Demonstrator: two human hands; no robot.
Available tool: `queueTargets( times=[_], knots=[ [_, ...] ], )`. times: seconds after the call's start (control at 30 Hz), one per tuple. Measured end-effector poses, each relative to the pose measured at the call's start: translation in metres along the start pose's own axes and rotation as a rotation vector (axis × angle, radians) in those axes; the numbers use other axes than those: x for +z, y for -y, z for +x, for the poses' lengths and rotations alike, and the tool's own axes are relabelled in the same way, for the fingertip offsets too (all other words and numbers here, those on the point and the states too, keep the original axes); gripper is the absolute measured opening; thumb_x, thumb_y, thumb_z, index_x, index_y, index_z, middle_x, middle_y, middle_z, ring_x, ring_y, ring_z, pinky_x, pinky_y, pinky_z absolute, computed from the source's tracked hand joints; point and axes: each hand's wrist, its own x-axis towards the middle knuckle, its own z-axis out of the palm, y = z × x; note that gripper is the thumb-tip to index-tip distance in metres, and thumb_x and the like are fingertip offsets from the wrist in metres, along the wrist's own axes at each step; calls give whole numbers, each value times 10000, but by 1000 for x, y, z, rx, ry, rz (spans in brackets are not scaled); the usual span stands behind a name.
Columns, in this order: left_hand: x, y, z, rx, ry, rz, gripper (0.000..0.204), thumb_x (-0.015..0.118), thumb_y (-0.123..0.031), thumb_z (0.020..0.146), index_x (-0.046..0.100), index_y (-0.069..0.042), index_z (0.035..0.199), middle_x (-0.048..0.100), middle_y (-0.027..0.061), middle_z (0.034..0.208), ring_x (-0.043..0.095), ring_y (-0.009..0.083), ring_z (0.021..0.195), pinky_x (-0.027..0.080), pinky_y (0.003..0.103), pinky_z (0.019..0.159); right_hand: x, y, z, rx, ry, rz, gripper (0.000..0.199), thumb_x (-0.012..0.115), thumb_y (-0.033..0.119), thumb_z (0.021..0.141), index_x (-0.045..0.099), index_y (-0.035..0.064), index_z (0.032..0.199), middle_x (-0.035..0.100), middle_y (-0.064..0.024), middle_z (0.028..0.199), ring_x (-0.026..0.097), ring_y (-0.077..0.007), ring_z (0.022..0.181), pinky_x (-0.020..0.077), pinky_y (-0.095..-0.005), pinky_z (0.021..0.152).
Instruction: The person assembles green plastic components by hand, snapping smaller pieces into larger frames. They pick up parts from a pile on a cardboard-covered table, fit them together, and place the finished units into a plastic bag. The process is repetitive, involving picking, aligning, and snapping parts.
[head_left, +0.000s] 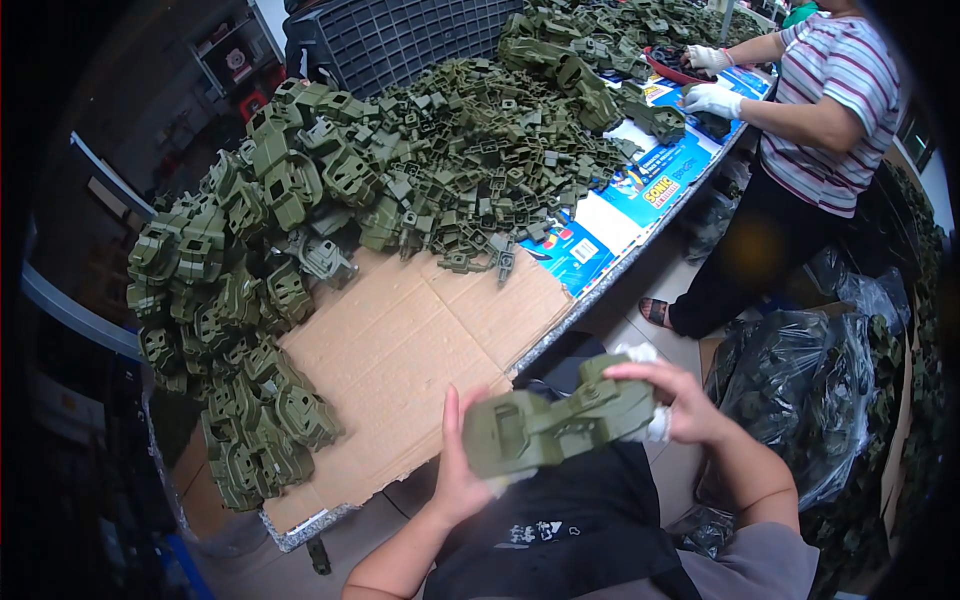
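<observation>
Between my two hands, over my lap at the table's front edge, is an olive-green plastic toy vehicle shell (570, 420), tilted with its hollows and openings facing up. My left hand (462, 470) grips its left end, thumb along the side. My right hand (685, 395) holds the other end, with fingers reaching over the top edge. Something white, like cloth or a glove, (660, 425) shows between my right palm and the shell. Nearest on the table is a stack of similar green shells (265, 425) at the left.
A brown cardboard sheet (400, 330) covers the near tabletop. Behind it is a heap of small green plastic parts (480, 150). A dark crate (400, 45) stands at the back. At right, a gloved co-worker (835, 110) handles parts by a red basin (680, 68). Plastic-wrapped bags (800, 390) lie on the floor.
</observation>
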Motion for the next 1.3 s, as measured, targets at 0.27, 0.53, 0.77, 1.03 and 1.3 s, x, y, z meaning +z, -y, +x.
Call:
queueTargets(
  times=[0.27,0.53,0.77,1.03,1.3],
  knots=[
    [-41,-10,16,-28,-163,398,735,780,-142,697,418,4,1320,472,201,1293,447,323,1216,343,389,1021,-172,-129,91,-174,-1149,-888,556,667,39,740,498,84,1268,532,-172,1172,523,-331,1092,409,-383,933],
    [-57,-23,-25,-4,-357,435,371,723,-41,721,623,22,1073,632,165,1006,601,301,977,466,381,870,-151,-192,183,-130,-1149,-703,556,725,123,744,506,100,1254,528,-159,1196,518,-313,1102,417,-377,911],
    [-92,-55,-20,124,-390,768,277,700,-76,742,667,-27,1013,644,125,968,597,309,967,451,419,875,-238,-264,162,211,-886,-959,606,663,344,827,453,69,1324,575,-177,1193,560,-295,1078,426,-394,906],
    [-200,-55,-94,-217,-1052,1368,687,711,-172,743,394,-126,1351,423,153,1315,329,359,1257,275,451,1041,-194,-203,138,-199,-924,-921,676,555,108,856,212,-5,1428,319,-262,1414,294,-366,1327,221,-398,1093],
    [-322,-4,-160,-560,-1133,706,575,568,-82,767,437,-95,1326,570,180,1195,561,302,1073,437,373,902,216,33,162,-462,180,-311,752,696,319,774,331,96,1393,336,-267,1390,371,-407,1270,304,-448,1052]
  ],
)
